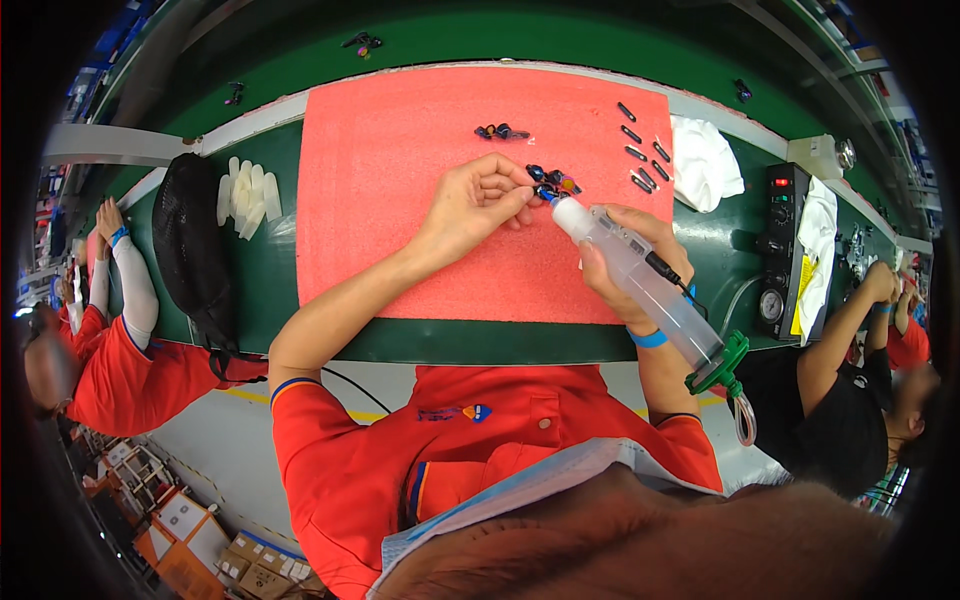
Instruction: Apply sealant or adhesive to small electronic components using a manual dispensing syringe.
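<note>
My left hand [478, 208] pinches a small dark shiny part [546, 190] between thumb and fingertips, just above the pink foam mat [400, 120]. My right hand [640, 258] is wrapped round a large translucent dispensing syringe [655, 298] with a white front end and a green cap [718, 364] at the back. The syringe's blue tip meets or nearly meets the pinched part; contact is too small to tell. Close beyond the fingertips lie more dark parts [537, 172], one with a purple-gold sheen. Another dark cluster [500, 132] rests farther back.
Several slim black pieces [635, 152] lie at the mat's right. Beside it are a crumpled white cloth [705, 165] and a black control box [784, 240] with a gauge. Pale finger cots [248, 195] and a black pouch [190, 250] sit left. Co-workers sit on both sides.
</note>
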Tool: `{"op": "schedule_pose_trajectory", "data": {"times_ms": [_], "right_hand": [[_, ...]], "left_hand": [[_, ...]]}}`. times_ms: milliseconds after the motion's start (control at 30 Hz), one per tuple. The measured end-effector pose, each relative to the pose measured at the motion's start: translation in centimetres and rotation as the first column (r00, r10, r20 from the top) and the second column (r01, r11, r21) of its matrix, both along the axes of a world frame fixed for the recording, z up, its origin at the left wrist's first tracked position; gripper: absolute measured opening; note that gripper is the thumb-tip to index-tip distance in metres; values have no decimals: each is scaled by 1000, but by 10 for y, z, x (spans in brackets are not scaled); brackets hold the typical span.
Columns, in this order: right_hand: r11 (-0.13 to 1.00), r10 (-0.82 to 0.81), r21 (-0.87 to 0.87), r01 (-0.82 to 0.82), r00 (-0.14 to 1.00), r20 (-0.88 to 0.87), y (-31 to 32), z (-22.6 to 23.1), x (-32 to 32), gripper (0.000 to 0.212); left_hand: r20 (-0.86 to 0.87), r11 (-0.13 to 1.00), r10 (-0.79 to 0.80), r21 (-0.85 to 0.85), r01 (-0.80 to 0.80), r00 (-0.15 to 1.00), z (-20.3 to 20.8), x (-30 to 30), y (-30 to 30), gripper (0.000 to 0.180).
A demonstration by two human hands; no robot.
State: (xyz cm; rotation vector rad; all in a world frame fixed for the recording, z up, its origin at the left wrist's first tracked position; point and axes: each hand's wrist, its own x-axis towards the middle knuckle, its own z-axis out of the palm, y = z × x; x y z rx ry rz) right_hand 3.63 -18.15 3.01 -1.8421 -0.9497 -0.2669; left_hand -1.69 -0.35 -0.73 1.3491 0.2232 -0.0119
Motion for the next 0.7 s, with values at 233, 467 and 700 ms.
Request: {"op": "schedule_pose_trajectory", "data": {"times_ms": [233, 467, 700], "right_hand": [[1000, -7, -10, 7, 1000, -22, -2, 1, 0, 36], [996, -73, -61, 73, 997, -2, -3, 2, -1, 33], [996, 52, 78, -51, 998, -17, -8, -2, 3, 39]], "left_hand": [[-9, 1000, 1, -3, -1, 1000, -1, 0, 1, 9], [-6, 999, -14, 32, 14, 1000, 1, 0, 0, 9], [-8, 999, 20, -27, -20, 1000, -3, -1, 2, 12]]}}
